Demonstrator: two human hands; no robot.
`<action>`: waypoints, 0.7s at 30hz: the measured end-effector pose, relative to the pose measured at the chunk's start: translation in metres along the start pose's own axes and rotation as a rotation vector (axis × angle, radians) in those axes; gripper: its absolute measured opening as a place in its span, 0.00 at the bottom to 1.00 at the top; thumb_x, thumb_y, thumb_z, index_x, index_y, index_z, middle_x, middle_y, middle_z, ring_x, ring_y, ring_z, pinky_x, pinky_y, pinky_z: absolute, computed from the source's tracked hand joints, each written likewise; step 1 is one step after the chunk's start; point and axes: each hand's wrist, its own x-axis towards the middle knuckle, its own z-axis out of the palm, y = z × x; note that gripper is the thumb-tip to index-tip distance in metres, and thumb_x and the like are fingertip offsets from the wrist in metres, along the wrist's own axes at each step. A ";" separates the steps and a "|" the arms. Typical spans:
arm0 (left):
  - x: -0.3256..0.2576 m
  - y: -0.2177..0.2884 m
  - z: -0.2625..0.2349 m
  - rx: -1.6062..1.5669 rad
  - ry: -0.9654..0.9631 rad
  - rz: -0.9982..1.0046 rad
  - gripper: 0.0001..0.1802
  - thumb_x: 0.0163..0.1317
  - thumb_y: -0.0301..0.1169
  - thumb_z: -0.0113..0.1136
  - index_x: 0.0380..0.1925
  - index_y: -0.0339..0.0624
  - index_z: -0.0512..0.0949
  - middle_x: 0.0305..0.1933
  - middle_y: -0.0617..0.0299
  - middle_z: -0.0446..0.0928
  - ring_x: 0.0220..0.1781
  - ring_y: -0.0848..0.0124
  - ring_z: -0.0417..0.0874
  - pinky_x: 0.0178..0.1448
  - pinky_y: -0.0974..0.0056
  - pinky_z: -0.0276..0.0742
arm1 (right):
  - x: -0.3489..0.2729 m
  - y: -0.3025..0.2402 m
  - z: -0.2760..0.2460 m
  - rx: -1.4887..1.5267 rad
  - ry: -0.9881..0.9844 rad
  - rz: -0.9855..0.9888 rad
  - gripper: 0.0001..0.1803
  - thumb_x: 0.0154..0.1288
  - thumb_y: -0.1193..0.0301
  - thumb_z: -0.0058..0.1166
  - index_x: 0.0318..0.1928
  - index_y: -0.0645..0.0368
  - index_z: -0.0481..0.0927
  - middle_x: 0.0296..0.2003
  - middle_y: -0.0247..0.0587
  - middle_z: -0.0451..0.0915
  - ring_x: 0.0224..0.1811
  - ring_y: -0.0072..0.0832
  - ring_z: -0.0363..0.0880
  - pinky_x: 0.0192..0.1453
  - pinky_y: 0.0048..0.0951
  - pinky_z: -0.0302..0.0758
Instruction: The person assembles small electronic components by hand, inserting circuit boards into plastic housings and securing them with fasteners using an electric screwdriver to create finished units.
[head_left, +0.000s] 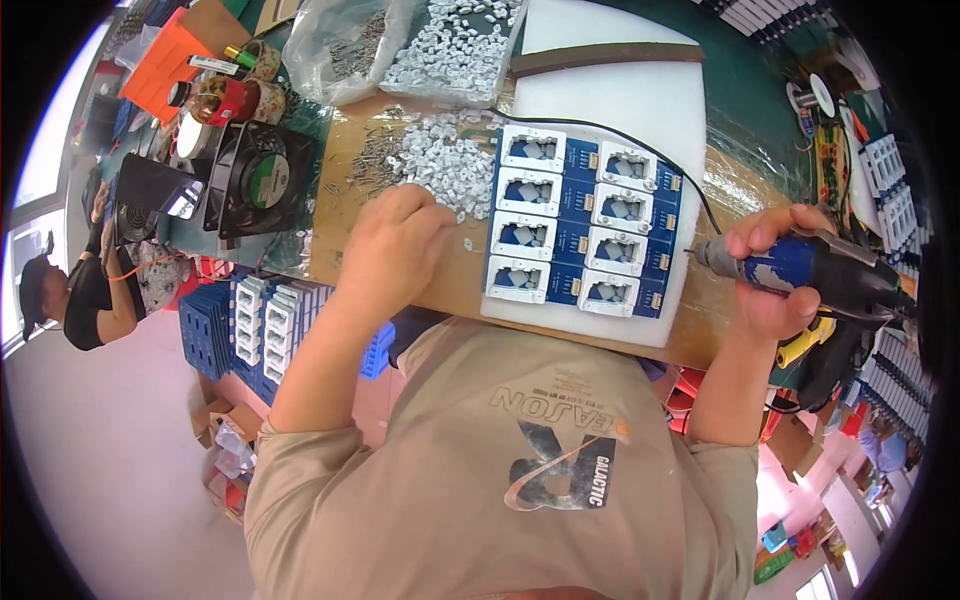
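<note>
My right hand (775, 290) is wrapped round a blue-and-black power screwdriver (825, 270). Its tip points left, toward the board panel but apart from it. My left hand (395, 245) has its fingers curled together at the near edge of a pile of small white plastic pieces (440, 160); whatever they pinch is hidden. Loose screws (370, 165) lie scattered left of that pile. Between my hands, a blue circuit board panel (575, 215) carries two columns of white frames with grey blocks inside. Under it lies a white foam sheet (660, 110).
A brown strip (605, 60) lies across the foam. Behind the pile are a clear bag of screws (350, 50) and a tray of white pieces (450, 65). A black fan (262, 180) stands left. Stacked blue boards (205, 330) sit lower left. Another person (95, 290) is at far left.
</note>
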 end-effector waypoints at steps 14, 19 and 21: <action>-0.008 0.017 -0.011 -0.222 -0.097 -0.092 0.07 0.63 0.26 0.62 0.41 0.43 0.83 0.44 0.54 0.83 0.46 0.52 0.84 0.50 0.55 0.81 | -0.004 0.002 0.005 0.085 0.046 -0.027 0.50 0.51 0.40 0.74 0.63 0.62 0.70 0.37 0.44 0.78 0.36 0.34 0.79 0.42 0.37 0.78; -0.014 0.011 0.001 -0.187 -0.086 -0.057 0.08 0.61 0.25 0.63 0.41 0.43 0.83 0.43 0.55 0.83 0.47 0.54 0.84 0.50 0.55 0.81 | -0.004 0.002 0.004 0.095 0.043 -0.040 0.50 0.51 0.39 0.73 0.63 0.61 0.70 0.38 0.44 0.78 0.35 0.34 0.78 0.42 0.37 0.78; -0.015 0.011 0.004 -0.199 -0.031 -0.030 0.07 0.59 0.26 0.65 0.39 0.43 0.83 0.42 0.56 0.82 0.46 0.55 0.83 0.50 0.56 0.81 | -0.005 0.001 0.004 0.088 0.061 -0.027 0.50 0.51 0.38 0.73 0.63 0.61 0.71 0.38 0.44 0.78 0.36 0.33 0.79 0.42 0.37 0.78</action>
